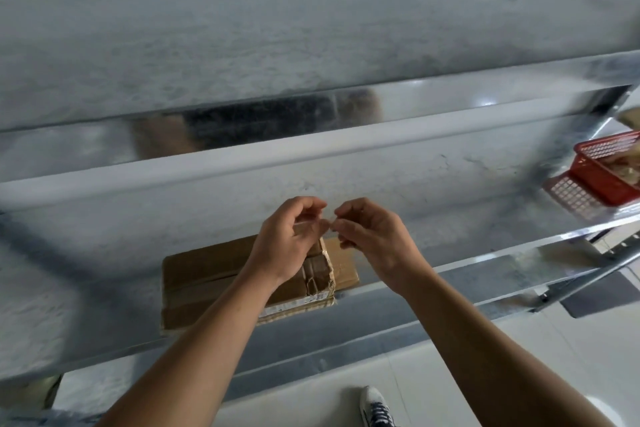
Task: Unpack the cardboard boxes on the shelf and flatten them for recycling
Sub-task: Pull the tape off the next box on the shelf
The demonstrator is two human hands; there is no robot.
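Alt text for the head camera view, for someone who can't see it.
The left hand and right hand nearly touch fingertips above a taped cardboard box on a metal shelf. A red basket sits far right.

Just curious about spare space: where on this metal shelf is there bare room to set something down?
Bare grey metal shelf lies left of the brown taped cardboard box, behind it toward the wall, and between it and the red plastic basket. Crowded at the box, where the left hand and right hand seem to pinch its clear tape.
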